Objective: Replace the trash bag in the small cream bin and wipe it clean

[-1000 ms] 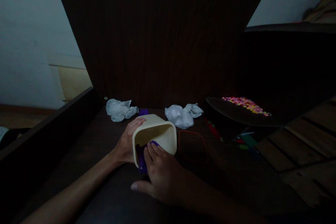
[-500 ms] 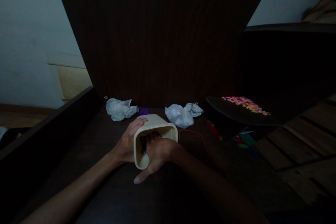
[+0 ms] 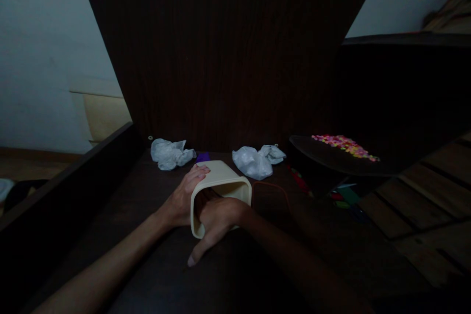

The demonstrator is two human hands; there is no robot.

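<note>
A cream square plastic container [image 3: 221,176] lies on its side on the dark tabletop, its mouth facing me. My left hand [image 3: 184,196] wraps over its left and top side and holds it steady. My right hand [image 3: 215,218] reaches into the mouth; its fingers are hidden inside and only the thumb sticks out toward me. The purple thing seen earlier at the mouth is out of sight behind the hand.
Two crumpled white plastic bags [image 3: 170,153] [image 3: 255,161] lie against the dark back panel. A small purple piece [image 3: 202,157] sits between them. A dark lid with a red rim [image 3: 270,198] lies right of the container. A dark tray of colourful beads [image 3: 344,144] stands at right.
My right hand has pushed from the container's mouth, where it touched a purple thing, deeper inside. The purple thing no longer shows. The left hand keeps its hold.
</note>
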